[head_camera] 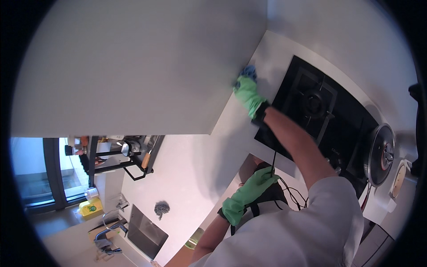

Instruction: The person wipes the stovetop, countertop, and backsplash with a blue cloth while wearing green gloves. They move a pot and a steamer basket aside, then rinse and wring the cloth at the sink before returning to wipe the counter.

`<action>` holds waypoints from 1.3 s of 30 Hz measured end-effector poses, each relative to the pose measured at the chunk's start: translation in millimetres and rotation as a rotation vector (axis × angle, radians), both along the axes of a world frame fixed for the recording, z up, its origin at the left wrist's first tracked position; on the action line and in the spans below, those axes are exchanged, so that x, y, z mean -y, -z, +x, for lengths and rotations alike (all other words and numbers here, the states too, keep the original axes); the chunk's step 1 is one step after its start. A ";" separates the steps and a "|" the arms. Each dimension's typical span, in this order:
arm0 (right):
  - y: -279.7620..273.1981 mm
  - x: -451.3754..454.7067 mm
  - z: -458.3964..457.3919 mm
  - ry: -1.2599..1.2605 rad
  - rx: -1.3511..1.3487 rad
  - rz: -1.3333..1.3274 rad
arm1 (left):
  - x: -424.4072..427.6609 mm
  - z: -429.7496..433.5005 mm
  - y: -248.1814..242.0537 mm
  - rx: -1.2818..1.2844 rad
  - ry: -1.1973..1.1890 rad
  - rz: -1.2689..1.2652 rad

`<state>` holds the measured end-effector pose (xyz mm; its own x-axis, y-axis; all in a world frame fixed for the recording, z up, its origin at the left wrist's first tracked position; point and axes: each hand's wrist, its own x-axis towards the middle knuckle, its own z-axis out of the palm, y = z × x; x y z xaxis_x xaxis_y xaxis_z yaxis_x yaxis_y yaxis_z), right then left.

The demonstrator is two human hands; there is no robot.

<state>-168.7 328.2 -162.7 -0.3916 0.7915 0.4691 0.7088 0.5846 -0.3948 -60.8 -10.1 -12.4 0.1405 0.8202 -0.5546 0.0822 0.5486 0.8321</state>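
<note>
My right hand (247, 90) wears a green rubber glove with a black band at the wrist. It holds a bunched blue cloth (249, 72) against the seam where the pale wall panel (150, 76) meets the light countertop (227, 133). Beside that arm lies a black glass gas hob (347, 123), its near burner (313, 102) ringed by a pan support. My left hand (255, 185), in a matching glove, is lower down in front of my body. Its fingers pinch a thin black cable (274, 162), and loose loops of cable hang beside it.
A lidded pan (380, 155) stands at the hob's right end. Steel wool (162, 208) lies on the counter near a sink (146, 232) with a faucet (111, 230). A black rack (130, 163) holds kitchenware by the window. A yellow bottle (90, 207) stands near the sill.
</note>
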 end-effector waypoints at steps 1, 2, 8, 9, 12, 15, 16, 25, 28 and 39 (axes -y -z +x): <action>1.4 31.8 4.0 -0.134 -0.256 -0.443 | 9.5 -1.7 -4.0 0.104 -0.078 -0.063; -4.2 59.7 1.5 -0.148 -0.473 -0.471 | 21.5 -1.9 -7.6 0.181 -0.154 -0.077; -122.6 188.5 -4.1 -0.238 -1.115 -0.551 | 83.5 -9.3 -3.6 0.084 -0.368 -0.159; -147.8 199.4 -2.5 -0.288 -1.157 -0.539 | 92.2 -13.4 -3.3 0.068 -0.383 -0.176; -219.5 211.6 -2.8 -0.544 -1.211 -0.354 | 114.6 -24.3 -10.3 0.053 -0.528 -0.199; -279.7 188.2 -36.7 -0.603 -0.593 0.090 | 124.8 -47.3 -21.2 -0.069 -0.584 -0.177; -290.7 179.4 -44.1 -0.628 -0.948 0.104 | 128.5 -53.9 -25.5 -0.058 -0.640 -0.132; -184.2 47.4 -64.4 -0.419 -1.507 -0.322 | 129.2 -118.8 -74.9 -0.249 -0.863 0.179; -102.3 -6.3 -54.4 0.110 -1.045 -0.365 | 132.7 -115.3 -106.0 -0.357 -0.922 0.247; -258.8 171.8 -57.2 -0.859 -1.934 -0.664 | 46.4 -147.9 -205.3 -0.554 -1.027 0.641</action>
